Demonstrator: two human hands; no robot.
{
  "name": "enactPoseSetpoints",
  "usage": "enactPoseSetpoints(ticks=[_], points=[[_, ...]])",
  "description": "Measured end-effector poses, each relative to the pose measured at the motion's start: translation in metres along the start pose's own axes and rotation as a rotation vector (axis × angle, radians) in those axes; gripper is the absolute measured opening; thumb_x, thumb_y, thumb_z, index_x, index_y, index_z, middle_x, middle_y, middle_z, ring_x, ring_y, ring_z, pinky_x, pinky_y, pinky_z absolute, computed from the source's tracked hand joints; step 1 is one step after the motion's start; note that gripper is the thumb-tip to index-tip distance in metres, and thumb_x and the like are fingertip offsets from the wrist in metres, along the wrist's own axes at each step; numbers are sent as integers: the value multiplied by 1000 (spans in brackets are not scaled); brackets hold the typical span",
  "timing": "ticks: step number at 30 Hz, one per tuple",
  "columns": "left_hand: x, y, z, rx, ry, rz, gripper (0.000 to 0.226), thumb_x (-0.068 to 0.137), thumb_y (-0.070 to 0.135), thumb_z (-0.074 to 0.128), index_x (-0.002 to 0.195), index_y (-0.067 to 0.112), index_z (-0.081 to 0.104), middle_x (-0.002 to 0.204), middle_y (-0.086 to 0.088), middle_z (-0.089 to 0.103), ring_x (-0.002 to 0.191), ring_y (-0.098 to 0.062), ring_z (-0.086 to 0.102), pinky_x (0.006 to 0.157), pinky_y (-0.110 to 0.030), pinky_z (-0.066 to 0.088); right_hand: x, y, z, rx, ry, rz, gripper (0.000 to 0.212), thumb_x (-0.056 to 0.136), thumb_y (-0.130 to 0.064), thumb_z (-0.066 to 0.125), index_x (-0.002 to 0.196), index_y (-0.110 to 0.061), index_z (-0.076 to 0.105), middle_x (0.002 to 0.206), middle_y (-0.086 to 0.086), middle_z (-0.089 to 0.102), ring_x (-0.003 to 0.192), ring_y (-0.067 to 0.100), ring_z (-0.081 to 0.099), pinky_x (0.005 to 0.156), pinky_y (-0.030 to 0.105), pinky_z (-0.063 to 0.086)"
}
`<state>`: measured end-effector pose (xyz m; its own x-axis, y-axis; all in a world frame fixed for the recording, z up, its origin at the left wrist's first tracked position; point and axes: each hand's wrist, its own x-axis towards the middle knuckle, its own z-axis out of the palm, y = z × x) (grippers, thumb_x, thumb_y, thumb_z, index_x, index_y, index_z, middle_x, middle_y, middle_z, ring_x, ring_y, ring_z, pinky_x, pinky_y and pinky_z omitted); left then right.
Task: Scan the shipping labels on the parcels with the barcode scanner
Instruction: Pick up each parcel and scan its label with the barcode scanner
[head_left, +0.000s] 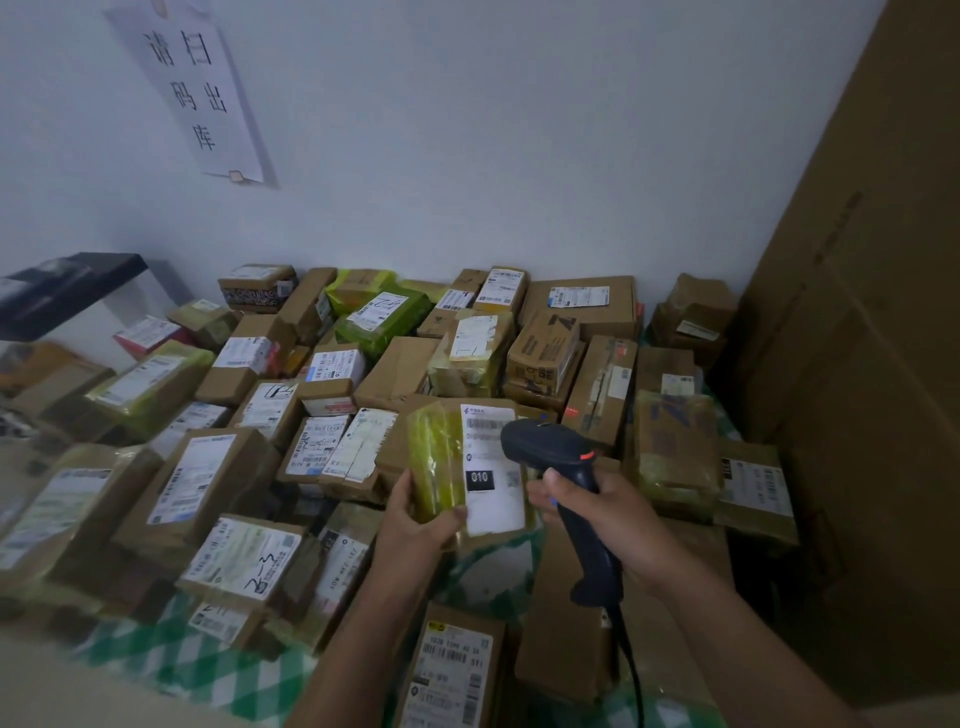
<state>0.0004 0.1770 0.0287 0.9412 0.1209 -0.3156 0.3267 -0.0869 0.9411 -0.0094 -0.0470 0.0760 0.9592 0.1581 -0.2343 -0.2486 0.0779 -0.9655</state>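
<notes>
Leftmost, a heap of parcels (208, 467) covers a green checked cloth (171, 660) below a paper sign (202, 93) on the wall. Over the heap's near edge the left hand (415, 519) grips a yellow-taped parcel (436, 462) from below, thumb curled onto its front, its white label (493, 467) facing the camera. Beside it the right hand (602, 514) is wrapped round the handle of the black scanner (550, 447), whose head overlaps the label's right edge; a tall carton (857, 364) stands at far right.
</notes>
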Motion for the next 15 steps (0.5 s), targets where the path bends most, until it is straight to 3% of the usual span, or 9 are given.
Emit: enactPoseSetpoints(ticks=[2, 4, 6, 8, 10, 13, 15], points=[[-3, 4, 7, -7, -11, -6, 93, 69, 43, 82, 149, 39, 33, 123, 10, 58, 99, -11, 64, 66, -27, 55, 1, 1, 6, -19, 9, -5, 34, 75, -56, 67, 101, -36, 72, 94, -11, 77, 84, 5, 73, 63, 15, 53], [-3, 3, 11, -104, -12, -14, 100, 52, 57, 84, 142, 37, 46, 119, 11, 67, 98, -15, 70, 72, -32, 58, 4, 4, 9, 2, 51, 4, 30, 71, -61, 67, 89, -38, 75, 87, -10, 77, 80, 8, 73, 66, 22, 52], [-1, 1, 13, -175, -25, -2, 87, 51, 58, 84, 132, 39, 59, 110, 15, 72, 97, -10, 72, 71, -27, 59, 7, 11, 8, 73, 96, 24, 34, 68, -61, 70, 86, -34, 76, 89, -4, 77, 86, 16, 73, 77, 33, 52], [-1, -1, 13, -144, -61, 16, 70, 60, 56, 81, 126, 52, 59, 115, 17, 70, 101, -8, 70, 76, -31, 60, 9, 19, 7, 218, 101, 48, 40, 69, -54, 73, 99, -26, 75, 103, 5, 76, 98, 24, 72, 85, 41, 56], [0, -2, 11, -117, -135, 18, 64, 67, 57, 77, 127, 59, 55, 123, 18, 66, 107, -9, 68, 81, -36, 59, 10, 28, 6, 370, 84, 71, 42, 73, -44, 74, 109, -21, 72, 112, 9, 74, 106, 28, 71, 84, 39, 59], [0, -3, 10, -145, -247, -56, 65, 70, 52, 74, 130, 61, 50, 128, 13, 65, 113, -16, 66, 84, -39, 58, 10, 37, 6, 407, 60, 109, 21, 75, -41, 74, 88, -25, 79, 108, 13, 72, 107, 31, 69, 83, 37, 59], [-1, -3, 10, -92, -246, -91, 74, 67, 52, 73, 134, 60, 44, 134, 6, 60, 117, -23, 62, 93, -50, 55, 12, 39, 4, 362, 86, 149, 30, 72, -44, 76, 94, -23, 76, 109, 11, 74, 106, 28, 71, 82, 36, 60]])
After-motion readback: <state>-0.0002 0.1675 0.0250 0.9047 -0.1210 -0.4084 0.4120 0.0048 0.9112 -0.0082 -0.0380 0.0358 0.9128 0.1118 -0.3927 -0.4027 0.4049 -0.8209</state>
